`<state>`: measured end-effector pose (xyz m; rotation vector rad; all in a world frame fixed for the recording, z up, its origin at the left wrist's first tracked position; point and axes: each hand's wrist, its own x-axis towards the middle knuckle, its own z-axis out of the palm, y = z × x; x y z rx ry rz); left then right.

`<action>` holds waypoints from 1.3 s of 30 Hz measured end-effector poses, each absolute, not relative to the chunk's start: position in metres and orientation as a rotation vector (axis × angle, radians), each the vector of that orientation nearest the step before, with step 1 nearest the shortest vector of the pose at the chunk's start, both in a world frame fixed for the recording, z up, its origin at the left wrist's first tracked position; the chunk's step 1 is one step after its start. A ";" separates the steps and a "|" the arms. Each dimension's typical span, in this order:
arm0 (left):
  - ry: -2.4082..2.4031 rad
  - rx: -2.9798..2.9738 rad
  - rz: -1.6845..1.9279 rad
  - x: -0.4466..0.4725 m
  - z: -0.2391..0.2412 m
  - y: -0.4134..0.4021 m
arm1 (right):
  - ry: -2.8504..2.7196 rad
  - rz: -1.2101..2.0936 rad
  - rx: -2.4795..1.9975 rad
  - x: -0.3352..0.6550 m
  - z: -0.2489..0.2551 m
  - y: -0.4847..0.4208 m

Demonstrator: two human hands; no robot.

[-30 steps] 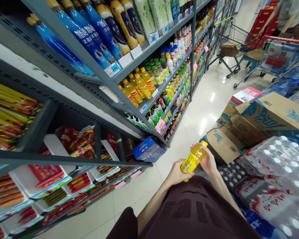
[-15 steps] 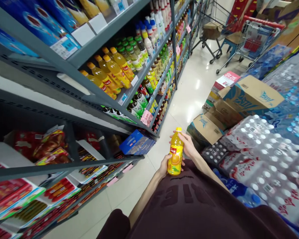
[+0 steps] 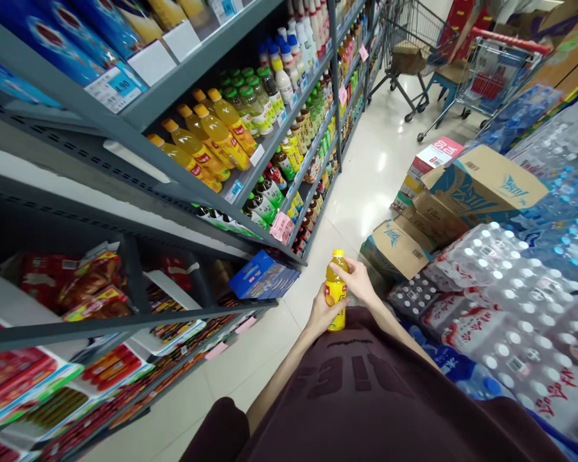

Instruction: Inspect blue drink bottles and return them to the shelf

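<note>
1. Now, the left hand (image 3: 320, 312) is curled around the lower part of a yellow plastic bottle with a yellow cap (image 3: 336, 290).
2. The right hand (image 3: 359, 280) is bent around its upper part, below the cap.
3. The bottle is nearly upright, just past the dark purple-brown shirt (image 3: 351, 391).
4. This step looks like holding it for a look.
5. Any next move needs a snug, steady grip.

A dark maroon top (image 3: 390, 423) bears large, darker lettering (image 3: 336, 380), and left hand (image 3: 320, 313) and right hand (image 3: 359, 281) are bare.
</note>
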<state>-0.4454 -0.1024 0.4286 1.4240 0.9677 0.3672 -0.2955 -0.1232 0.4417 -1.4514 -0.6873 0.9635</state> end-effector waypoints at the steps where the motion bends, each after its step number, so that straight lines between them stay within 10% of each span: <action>1: 0.953 1.443 0.372 -0.447 0.430 -0.101 | -0.664 0.996 -1.408 -0.294 0.441 -0.122; 8: 0.820 1.454 0.265 -0.456 0.451 -0.079 | -0.297 1.351 -0.899 -0.284 0.438 -0.113; 28: 1.021 1.697 0.685 -0.477 0.507 -0.038 | -1.601 0.914 -1.570 -0.311 0.443 -0.055; 39: 1.087 1.558 0.817 -0.400 0.507 0.060 | -1.428 0.827 -1.613 -0.261 0.441 0.021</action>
